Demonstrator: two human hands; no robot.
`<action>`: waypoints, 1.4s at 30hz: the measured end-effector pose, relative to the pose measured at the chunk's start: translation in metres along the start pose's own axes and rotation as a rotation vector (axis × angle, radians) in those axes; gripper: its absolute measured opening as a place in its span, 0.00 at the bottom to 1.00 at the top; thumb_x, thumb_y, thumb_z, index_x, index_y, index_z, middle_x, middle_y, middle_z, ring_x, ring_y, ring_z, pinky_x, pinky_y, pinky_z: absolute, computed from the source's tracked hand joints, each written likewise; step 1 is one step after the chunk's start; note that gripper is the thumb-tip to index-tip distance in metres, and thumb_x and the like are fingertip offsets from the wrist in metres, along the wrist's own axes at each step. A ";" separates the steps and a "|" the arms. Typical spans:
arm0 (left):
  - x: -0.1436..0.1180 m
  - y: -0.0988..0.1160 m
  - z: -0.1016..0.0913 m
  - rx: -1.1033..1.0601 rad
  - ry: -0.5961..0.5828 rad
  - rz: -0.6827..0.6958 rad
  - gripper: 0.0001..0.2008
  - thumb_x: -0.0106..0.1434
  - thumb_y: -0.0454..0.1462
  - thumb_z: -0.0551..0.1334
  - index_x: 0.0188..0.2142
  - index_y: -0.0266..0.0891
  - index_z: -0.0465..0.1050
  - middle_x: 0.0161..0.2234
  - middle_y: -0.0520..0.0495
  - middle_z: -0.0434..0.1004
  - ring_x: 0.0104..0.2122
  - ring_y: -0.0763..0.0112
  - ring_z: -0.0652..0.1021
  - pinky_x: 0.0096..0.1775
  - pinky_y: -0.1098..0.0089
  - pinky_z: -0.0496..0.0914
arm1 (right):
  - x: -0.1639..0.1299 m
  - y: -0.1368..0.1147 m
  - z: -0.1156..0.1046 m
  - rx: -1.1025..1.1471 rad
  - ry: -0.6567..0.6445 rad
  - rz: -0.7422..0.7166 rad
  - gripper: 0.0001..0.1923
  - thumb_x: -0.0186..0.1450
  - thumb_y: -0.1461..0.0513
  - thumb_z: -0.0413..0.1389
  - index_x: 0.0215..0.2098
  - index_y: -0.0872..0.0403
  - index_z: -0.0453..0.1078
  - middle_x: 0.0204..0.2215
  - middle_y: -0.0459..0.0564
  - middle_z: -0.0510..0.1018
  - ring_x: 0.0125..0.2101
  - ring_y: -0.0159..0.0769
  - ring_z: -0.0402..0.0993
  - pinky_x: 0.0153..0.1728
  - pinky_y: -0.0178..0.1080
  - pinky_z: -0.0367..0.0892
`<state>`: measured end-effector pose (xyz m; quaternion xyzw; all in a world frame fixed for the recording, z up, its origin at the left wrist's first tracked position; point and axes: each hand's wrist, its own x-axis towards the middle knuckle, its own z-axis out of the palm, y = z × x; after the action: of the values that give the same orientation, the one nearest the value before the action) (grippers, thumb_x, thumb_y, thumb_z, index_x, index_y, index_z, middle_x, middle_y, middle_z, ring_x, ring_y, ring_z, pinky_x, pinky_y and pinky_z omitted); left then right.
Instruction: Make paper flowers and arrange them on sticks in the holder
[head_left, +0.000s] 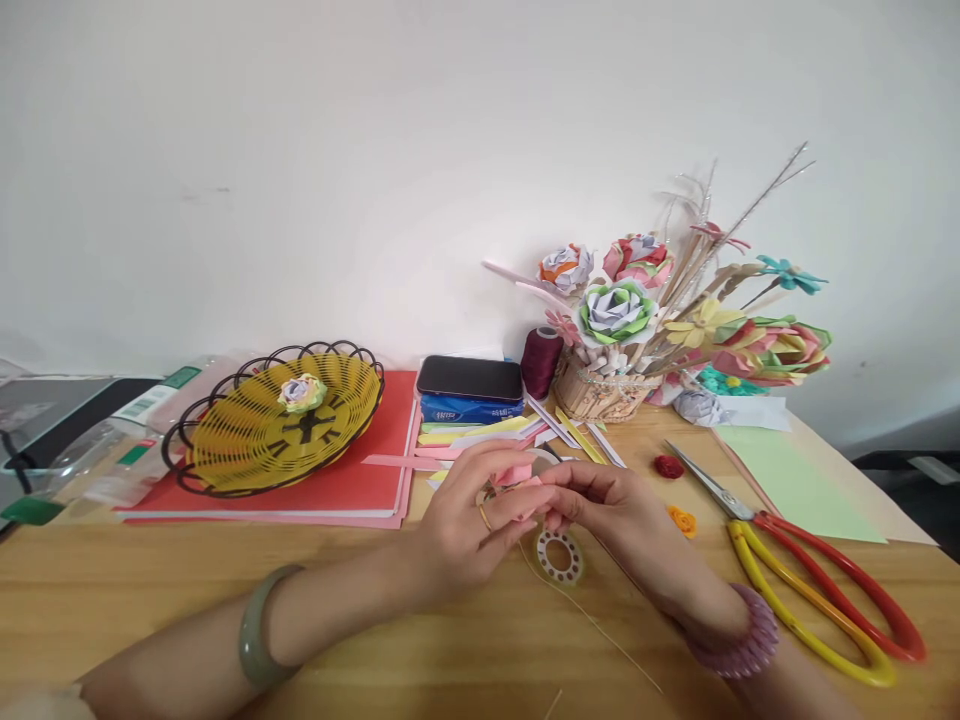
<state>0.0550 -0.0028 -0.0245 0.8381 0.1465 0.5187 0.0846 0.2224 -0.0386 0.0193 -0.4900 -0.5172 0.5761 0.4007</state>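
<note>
My left hand (469, 510) is closed around a small folded pink paper piece (531, 492), its fingers hiding most of it. Thumb and fingers of my right hand (615, 510) pinch together at the right edge of the same paper, meeting the left fingertips. Just below the hands, a roll of tape (559, 557) lies on the wooden table (360, 620). A thin pale thread (592, 622) trails from beneath the hands toward the front edge. To the right rest a small dark red rolled flower (668, 466) and an orange one (682, 520).
Large scissors (810, 580) with red and yellow handles lie at right, blades pointing away. Behind stand a basket of paper flowers (611, 392), a thread spool (541, 362) and a phone (470, 378) on a blue pack. At left, a yellow woven basket (225, 440) sits on red paper (394, 440).
</note>
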 end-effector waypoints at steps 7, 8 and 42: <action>0.000 -0.001 0.001 -0.034 -0.009 -0.009 0.17 0.58 0.28 0.59 0.46 0.39 0.65 0.46 0.40 0.65 0.50 0.63 0.67 0.47 0.60 0.68 | 0.000 0.001 -0.002 0.037 -0.063 -0.024 0.08 0.58 0.56 0.58 0.28 0.52 0.73 0.23 0.42 0.72 0.26 0.27 0.68 0.29 0.30 0.64; 0.000 -0.001 0.001 -0.034 -0.007 -0.008 0.16 0.58 0.28 0.59 0.46 0.39 0.66 0.46 0.40 0.65 0.50 0.63 0.67 0.47 0.60 0.67 | 0.000 0.001 -0.002 0.036 -0.061 -0.025 0.08 0.58 0.56 0.58 0.28 0.52 0.73 0.24 0.42 0.72 0.26 0.27 0.68 0.29 0.30 0.64; -0.005 -0.003 -0.005 -0.136 -0.134 -0.102 0.24 0.59 0.28 0.58 0.54 0.44 0.61 0.50 0.42 0.62 0.51 0.67 0.67 0.49 0.64 0.67 | 0.003 0.006 -0.007 0.130 -0.124 0.013 0.15 0.51 0.53 0.63 0.27 0.58 0.73 0.21 0.43 0.73 0.22 0.25 0.67 0.27 0.31 0.63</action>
<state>0.0483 -0.0013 -0.0275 0.8546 0.1472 0.4654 0.1773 0.2293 -0.0353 0.0128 -0.4296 -0.4997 0.6401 0.3950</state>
